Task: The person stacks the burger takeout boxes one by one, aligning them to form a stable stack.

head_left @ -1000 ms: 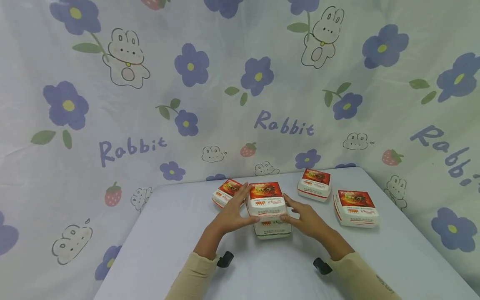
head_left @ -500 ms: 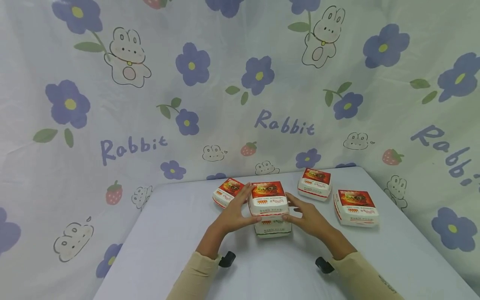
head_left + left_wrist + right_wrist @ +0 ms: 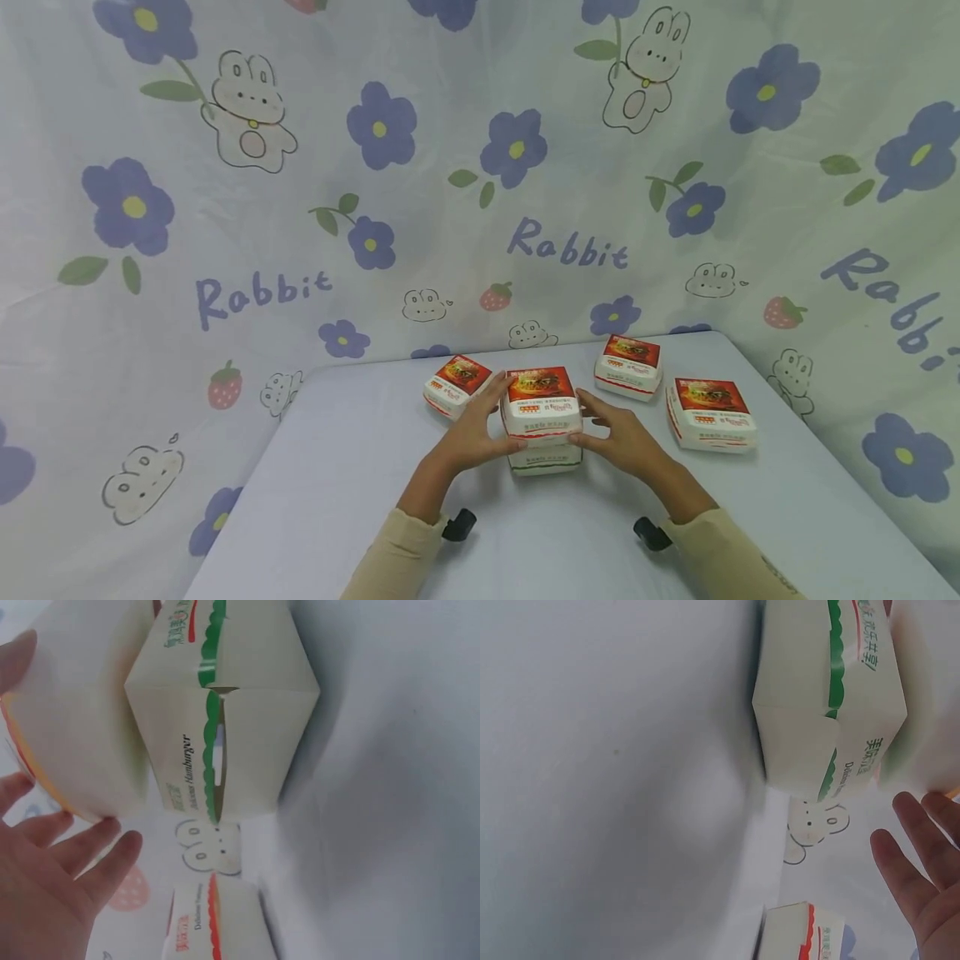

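Observation:
A burger box with a red burger picture on its lid is held between both hands, above a second burger box with green scalloped trim. My left hand grips the upper box's left side, thumb at the near edge and fingers along the side. On the opposite side my right hand holds it the same way. In the left wrist view the held box is close over the green-trimmed box; whether they touch I cannot tell. The lower box's lid is mostly hidden.
Behind the left hand sits a red-topped burger box. Two more stand at the right: one burger box at the back, another burger box nearer. A rabbit-and-flower printed curtain hangs behind the white table.
Both hands have shifted the upper box slightly to the right and down over the green-trimmed box, covering more of it. The other boxes have stayed in place.

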### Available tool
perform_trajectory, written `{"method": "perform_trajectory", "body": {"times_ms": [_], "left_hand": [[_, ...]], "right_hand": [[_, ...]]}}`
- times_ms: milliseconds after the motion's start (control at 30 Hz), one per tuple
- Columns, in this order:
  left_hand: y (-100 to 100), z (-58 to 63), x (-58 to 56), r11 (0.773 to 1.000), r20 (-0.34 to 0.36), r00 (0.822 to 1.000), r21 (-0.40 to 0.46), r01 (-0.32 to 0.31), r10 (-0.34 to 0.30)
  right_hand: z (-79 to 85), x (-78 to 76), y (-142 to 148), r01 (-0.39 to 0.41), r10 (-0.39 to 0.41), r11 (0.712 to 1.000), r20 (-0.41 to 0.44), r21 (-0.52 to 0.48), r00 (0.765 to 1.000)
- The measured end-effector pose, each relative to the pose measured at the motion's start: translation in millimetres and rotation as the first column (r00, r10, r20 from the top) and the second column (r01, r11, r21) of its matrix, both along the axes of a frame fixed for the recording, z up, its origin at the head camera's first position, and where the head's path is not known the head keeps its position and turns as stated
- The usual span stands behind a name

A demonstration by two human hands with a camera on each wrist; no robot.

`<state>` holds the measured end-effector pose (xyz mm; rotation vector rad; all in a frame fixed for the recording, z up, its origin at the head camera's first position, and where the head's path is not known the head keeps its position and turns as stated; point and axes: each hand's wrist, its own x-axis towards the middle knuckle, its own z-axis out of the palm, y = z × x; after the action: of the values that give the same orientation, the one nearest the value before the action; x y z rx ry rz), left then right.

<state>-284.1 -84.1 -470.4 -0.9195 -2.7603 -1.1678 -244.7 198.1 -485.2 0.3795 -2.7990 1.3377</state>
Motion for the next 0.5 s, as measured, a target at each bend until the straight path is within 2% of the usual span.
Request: {"method": "perform_trajectory", "body": {"times_ms": [200,500], "left_hand": [[0.7,-5.0,-1.2,1.000,-0.025,1.000,0.007,0.009,-0.008],[-0.9,-5.1,0.2,1.000,0.004,1.000,-0.006,-0.006,0.006]], "right_hand": [[-4.1,-0.5,0.2,0.004,-0.004,1.000,0.000,0.001,1.000],[-5.0,-2.1,-0.3,-0.008,0.009,1.000,-0.008,0.013,1.000]]}}
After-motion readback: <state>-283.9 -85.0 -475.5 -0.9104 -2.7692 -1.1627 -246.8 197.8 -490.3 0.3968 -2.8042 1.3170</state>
